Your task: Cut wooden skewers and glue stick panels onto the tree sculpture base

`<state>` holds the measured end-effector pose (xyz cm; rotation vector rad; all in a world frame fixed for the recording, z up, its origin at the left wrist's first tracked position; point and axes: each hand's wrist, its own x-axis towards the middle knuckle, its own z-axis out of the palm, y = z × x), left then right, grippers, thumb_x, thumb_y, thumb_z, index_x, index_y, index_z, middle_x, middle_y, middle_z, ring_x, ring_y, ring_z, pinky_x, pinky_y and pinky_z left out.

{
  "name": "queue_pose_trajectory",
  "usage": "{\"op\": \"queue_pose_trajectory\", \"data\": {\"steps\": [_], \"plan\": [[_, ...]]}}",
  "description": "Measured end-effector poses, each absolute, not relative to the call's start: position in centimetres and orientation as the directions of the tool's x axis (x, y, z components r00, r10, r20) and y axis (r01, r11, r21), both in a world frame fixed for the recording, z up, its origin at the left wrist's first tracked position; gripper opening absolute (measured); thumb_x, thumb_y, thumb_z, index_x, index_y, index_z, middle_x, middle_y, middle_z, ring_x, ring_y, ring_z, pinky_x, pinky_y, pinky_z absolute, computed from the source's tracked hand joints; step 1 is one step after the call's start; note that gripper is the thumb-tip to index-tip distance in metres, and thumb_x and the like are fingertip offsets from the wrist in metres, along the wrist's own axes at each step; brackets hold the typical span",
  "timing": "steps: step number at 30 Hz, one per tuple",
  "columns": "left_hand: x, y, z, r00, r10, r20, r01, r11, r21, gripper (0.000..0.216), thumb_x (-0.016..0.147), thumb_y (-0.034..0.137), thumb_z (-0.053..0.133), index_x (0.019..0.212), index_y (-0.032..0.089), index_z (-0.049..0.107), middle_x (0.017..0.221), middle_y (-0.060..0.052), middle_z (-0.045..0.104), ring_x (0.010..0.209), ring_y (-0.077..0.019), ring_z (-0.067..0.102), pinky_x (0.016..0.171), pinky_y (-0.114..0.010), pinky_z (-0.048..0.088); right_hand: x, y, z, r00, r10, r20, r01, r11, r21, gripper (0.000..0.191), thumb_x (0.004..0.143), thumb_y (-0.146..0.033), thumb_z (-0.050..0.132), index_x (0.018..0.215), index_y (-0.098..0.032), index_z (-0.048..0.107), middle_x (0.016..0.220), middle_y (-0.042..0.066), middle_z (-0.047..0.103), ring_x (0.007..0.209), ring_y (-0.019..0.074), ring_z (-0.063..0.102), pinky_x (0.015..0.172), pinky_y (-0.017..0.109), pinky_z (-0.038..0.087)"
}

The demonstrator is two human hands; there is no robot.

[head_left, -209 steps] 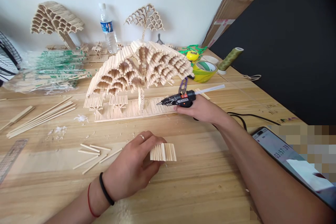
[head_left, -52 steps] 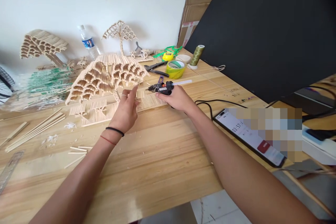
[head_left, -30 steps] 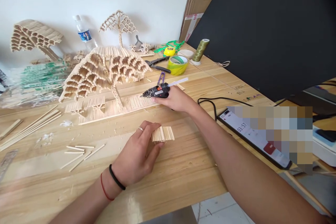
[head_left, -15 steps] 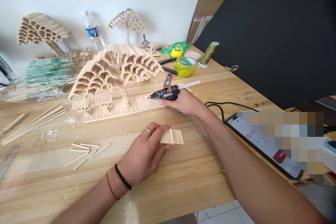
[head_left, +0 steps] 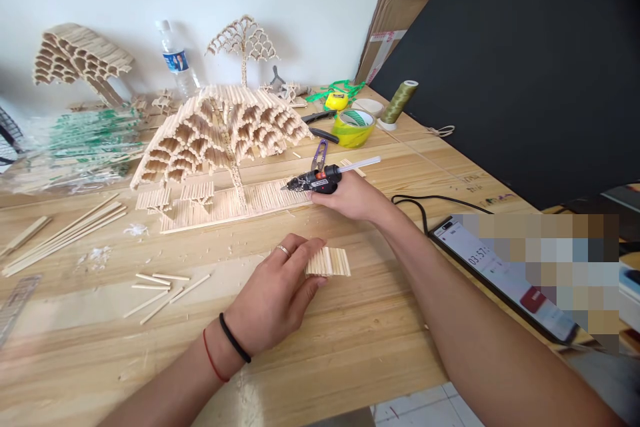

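Note:
Between the thumb and fingers of my left hand [head_left: 280, 287] is a small panel of wooden sticks [head_left: 333, 262], laid side by side, just above the table. My right hand [head_left: 353, 195] is wrapped round a black glue gun [head_left: 317, 180] with a clear glue stick [head_left: 360, 164] poking out of its back. The gun's nozzle points left, over the stick base strip [head_left: 270, 197] of a model tree. That tree has a broad honeycomb canopy [head_left: 220, 127] of sticks. Two small stick tables [head_left: 197, 193] stand on the strip's left part.
Loose short sticks [head_left: 167, 290] and longer sticks [head_left: 75, 233] lie at left. Behind are a water bottle [head_left: 176, 60], yellow tape [head_left: 354, 128], a tape measure [head_left: 337, 101] and a thread spool [head_left: 400, 103]. A phone [head_left: 500, 280] lies at right near a black cable [head_left: 420, 203].
Very little differs. The glue gun and my right hand have shifted very slightly; my left hand keeps the stick panel in almost the same place.

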<state>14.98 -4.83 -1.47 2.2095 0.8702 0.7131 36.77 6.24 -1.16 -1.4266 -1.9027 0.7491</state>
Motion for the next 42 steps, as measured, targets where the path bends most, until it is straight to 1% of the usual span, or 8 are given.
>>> {"op": "queue_pose_trajectory", "data": {"steps": [7, 14, 24, 28, 32, 34, 38, 42], "plan": [[15.0, -4.8, -1.4, 0.631, 0.738, 0.241, 0.386, -0.567, 0.728, 0.041, 0.101, 0.021, 0.051, 0.143, 0.023, 0.046, 0.126, -0.012, 0.059, 0.113, -0.0249, 0.062, 0.099, -0.043, 0.057, 36.8, 6.1, -0.6, -0.222, 0.966, 0.13, 0.622, 0.242, -0.744, 0.007, 0.072, -0.027, 0.065, 0.074, -0.021, 0.067, 0.078, -0.001, 0.074, 0.076, 0.0205, 0.063, 0.073, 0.029, 0.051], [14.9, -4.8, -1.5, 0.636, 0.735, 0.236, 0.384, -0.566, 0.729, 0.04, 0.102, 0.023, 0.05, 0.142, 0.021, 0.045, 0.125, -0.013, 0.058, 0.112, -0.0244, 0.062, 0.1, -0.043, 0.056, 37.0, 5.9, -0.4, -0.23, 0.967, 0.109, 0.61, 0.231, -0.758, 0.006, 0.07, -0.026, 0.066, 0.072, -0.021, 0.066, 0.078, -0.001, 0.073, 0.077, 0.0205, 0.064, 0.075, 0.03, 0.052], [14.9, -4.8, -1.4, 0.637, 0.733, 0.238, 0.386, -0.571, 0.724, 0.042, 0.102, 0.021, 0.05, 0.143, 0.024, 0.044, 0.125, -0.012, 0.058, 0.111, -0.0244, 0.062, 0.098, -0.043, 0.057, 37.1, 5.7, 0.2, -0.244, 0.965, 0.09, 0.624, 0.228, -0.747, 0.009, 0.069, -0.026, 0.065, 0.075, -0.021, 0.069, 0.079, -0.001, 0.074, 0.074, 0.0203, 0.063, 0.07, 0.029, 0.052], [15.0, -4.8, -1.5, 0.639, 0.731, 0.239, 0.383, -0.572, 0.725, 0.041, 0.102, 0.021, 0.05, 0.143, 0.022, 0.045, 0.125, -0.012, 0.058, 0.112, -0.0246, 0.062, 0.099, -0.043, 0.057, 37.3, 5.7, 0.2, -0.247, 0.966, 0.075, 0.636, 0.22, -0.74, 0.006, 0.068, -0.025, 0.066, 0.073, -0.021, 0.068, 0.077, -0.001, 0.073, 0.073, 0.0201, 0.063, 0.069, 0.029, 0.051], [14.9, -4.8, -1.5, 0.64, 0.734, 0.228, 0.388, -0.565, 0.729, 0.041, 0.102, 0.021, 0.05, 0.143, 0.021, 0.045, 0.125, -0.012, 0.058, 0.112, -0.0247, 0.062, 0.099, -0.043, 0.057, 37.4, 5.7, 0.2, -0.248, 0.968, 0.049, 0.657, 0.205, -0.726, 0.009, 0.069, -0.023, 0.067, 0.077, -0.02, 0.072, 0.079, 0.0, 0.076, 0.075, 0.021, 0.065, 0.07, 0.029, 0.052], [14.9, -4.8, -1.5, 0.639, 0.733, 0.231, 0.386, -0.566, 0.729, 0.041, 0.102, 0.021, 0.05, 0.143, 0.023, 0.045, 0.124, -0.012, 0.058, 0.112, -0.0246, 0.062, 0.099, -0.043, 0.057, 37.5, 5.6, 0.3, -0.267, 0.962, 0.05, 0.636, 0.215, -0.741, 0.012, 0.072, -0.026, 0.069, 0.08, -0.02, 0.074, 0.083, 0.001, 0.077, 0.077, 0.0218, 0.067, 0.072, 0.03, 0.053], [14.9, -4.8, -1.4, 0.642, 0.731, 0.231, 0.385, -0.568, 0.728, 0.041, 0.102, 0.021, 0.05, 0.142, 0.023, 0.045, 0.124, -0.012, 0.058, 0.112, -0.0247, 0.062, 0.1, -0.043, 0.056, 37.2, 5.4, 0.3, -0.341, 0.935, 0.102, 0.528, 0.28, -0.802, 0.026, 0.078, -0.04, 0.072, 0.092, -0.019, 0.078, 0.095, 0.002, 0.08, 0.088, 0.0241, 0.07, 0.083, 0.034, 0.055], [15.0, -4.8, -1.4, 0.645, 0.728, 0.233, 0.384, -0.572, 0.725, 0.04, 0.102, 0.021, 0.05, 0.142, 0.021, 0.044, 0.125, -0.012, 0.058, 0.112, -0.0244, 0.061, 0.1, -0.043, 0.056, 36.5, 5.3, 0.0, -0.333, 0.931, 0.152, 0.501, 0.311, -0.808, 0.028, 0.081, -0.043, 0.071, 0.095, -0.019, 0.078, 0.097, 0.003, 0.08, 0.092, 0.0256, 0.071, 0.085, 0.035, 0.056]]}}
